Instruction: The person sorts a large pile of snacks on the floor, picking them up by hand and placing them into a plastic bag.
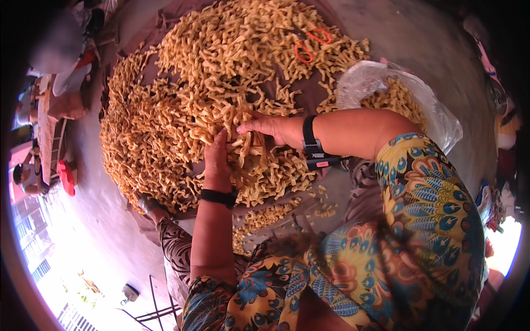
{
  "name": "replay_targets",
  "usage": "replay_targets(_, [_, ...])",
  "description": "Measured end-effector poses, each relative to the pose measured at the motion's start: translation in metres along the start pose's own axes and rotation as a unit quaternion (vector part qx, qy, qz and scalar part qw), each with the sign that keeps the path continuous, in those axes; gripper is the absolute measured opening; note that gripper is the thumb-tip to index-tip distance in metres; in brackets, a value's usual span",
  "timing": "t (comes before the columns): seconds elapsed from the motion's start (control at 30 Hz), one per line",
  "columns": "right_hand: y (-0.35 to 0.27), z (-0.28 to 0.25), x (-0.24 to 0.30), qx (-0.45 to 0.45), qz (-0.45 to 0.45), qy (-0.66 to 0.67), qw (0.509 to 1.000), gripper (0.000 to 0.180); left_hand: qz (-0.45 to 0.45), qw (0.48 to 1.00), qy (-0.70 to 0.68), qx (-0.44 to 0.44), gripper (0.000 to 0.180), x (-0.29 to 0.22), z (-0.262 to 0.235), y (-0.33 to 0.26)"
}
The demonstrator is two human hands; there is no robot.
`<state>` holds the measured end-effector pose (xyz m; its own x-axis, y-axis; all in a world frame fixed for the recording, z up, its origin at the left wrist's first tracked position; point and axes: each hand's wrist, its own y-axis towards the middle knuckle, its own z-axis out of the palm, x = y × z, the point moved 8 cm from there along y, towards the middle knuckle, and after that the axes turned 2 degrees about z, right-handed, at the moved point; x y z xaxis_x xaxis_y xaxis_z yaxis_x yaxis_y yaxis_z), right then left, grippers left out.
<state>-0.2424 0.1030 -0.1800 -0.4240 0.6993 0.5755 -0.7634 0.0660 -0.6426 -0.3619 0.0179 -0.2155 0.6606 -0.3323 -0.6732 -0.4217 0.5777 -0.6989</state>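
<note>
Covering brown cloth (305, 87) on grey floor (381, 30), mid-frame: tan pieces (146, 129), several held in half-closed left hand (217, 159) and right hand (269, 126).

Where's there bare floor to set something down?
Floor: bare at upper right, beyond the brown cloth and plastic bag; also at left, between the cloth and a red object. Crowded: most of the cloth, heaped with yellowish pieces, including around the left hand and right hand.
</note>
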Motion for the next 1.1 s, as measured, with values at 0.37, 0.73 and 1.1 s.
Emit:
replay_targets(0.37, [-0.199,-0.133,0.068,-0.164,-0.209,0.100,0.959,0.047,0.091,0.967,0.139,0.193,0.035,-0.042,0.279,-0.075])
replay_targets(0.73, [-0.387,-0.352,-0.055,-0.397,-0.233,0.102,0.882,0.072,0.032,0.936,0.131,0.325,0.055,0.183,0.508,-0.058])
replay_targets(1.1, [-0.390,-0.439,-0.141,-0.592,-0.184,-0.145,0.771,0.069,0.297,0.616,0.655,0.322,0.064,0.247,0.521,-0.027])
